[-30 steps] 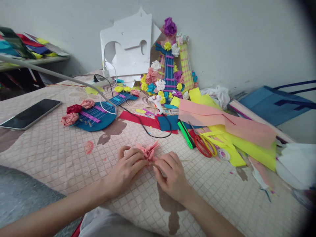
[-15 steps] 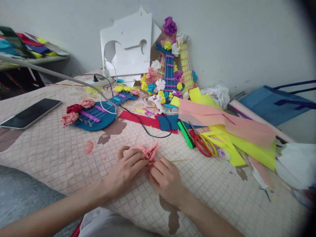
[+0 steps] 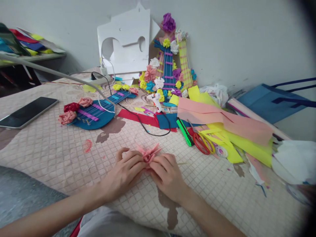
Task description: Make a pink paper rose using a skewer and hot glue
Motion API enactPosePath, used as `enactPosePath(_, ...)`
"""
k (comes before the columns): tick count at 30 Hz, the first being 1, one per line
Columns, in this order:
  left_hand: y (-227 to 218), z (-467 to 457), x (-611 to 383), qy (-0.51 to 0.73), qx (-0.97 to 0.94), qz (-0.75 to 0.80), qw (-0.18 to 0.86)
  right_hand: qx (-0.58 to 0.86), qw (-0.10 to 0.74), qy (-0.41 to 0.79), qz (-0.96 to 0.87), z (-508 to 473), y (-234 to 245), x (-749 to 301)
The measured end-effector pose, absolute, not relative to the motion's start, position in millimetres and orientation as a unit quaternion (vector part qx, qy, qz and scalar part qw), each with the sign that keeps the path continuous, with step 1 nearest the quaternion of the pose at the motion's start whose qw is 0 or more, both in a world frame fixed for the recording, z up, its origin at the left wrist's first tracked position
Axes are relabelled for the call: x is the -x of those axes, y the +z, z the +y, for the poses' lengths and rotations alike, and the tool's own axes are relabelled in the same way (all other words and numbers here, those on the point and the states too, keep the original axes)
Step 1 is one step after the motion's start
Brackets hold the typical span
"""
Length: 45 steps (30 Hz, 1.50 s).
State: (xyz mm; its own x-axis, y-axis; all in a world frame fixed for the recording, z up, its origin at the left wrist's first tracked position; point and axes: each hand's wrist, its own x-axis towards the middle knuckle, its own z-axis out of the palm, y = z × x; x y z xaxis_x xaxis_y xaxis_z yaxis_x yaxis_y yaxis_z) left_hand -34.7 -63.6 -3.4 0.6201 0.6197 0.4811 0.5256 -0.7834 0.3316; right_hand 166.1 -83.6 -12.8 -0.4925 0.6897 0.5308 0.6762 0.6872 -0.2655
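Observation:
A small pink paper flower point(image 3: 148, 153) stands pinched between both of my hands on the patterned table cover point(image 3: 49, 151). My left hand point(image 3: 124, 173) curls its fingers round the flower's left side. My right hand point(image 3: 166, 174) grips its right side with closed fingers. A thin stick point(image 3: 182, 163) pokes out to the right from under my right hand. The lower part of the flower is hidden by my fingers.
Red scissors point(image 3: 201, 143), a green marker point(image 3: 185, 131), pink and yellow paper sheets point(image 3: 222, 123) and a glue gun point(image 3: 155, 99) with its black cord lie beyond. A blue paper guitar point(image 3: 95, 112) and a phone point(image 3: 26, 112) lie left. Flower-covered guitars point(image 3: 168, 65) lean on the wall.
My right hand has slid left and closer round the flower, pressing up against my left hand. The view has shifted slightly.

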Motion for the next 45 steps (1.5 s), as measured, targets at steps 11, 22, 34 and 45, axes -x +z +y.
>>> enactPosePath(11, -4.9, -65.5, 37.2, 0.276, -0.904, 0.307, 0.108, 0.406, 0.252, 0.062, -0.876, -87.2, -14.7, -168.0)
enactPosePath(22, -4.5, -66.4, 36.2, 0.287, -0.9, 0.315, 0.09, 0.411, 0.218, 0.019, -0.885, -88.4, -14.5, -166.6)
enactPosePath(34, -7.4, -66.8, 34.0, 0.271, -0.896, 0.339, 0.098, 0.414, 0.271, 0.027, -0.869, -89.8, -19.2, -168.8)
enactPosePath(45, -4.1, -67.5, 33.8, 0.293, -0.892, 0.335, 0.071, 0.42, 0.232, 0.003, -0.877, -88.0, -20.2, -168.9)
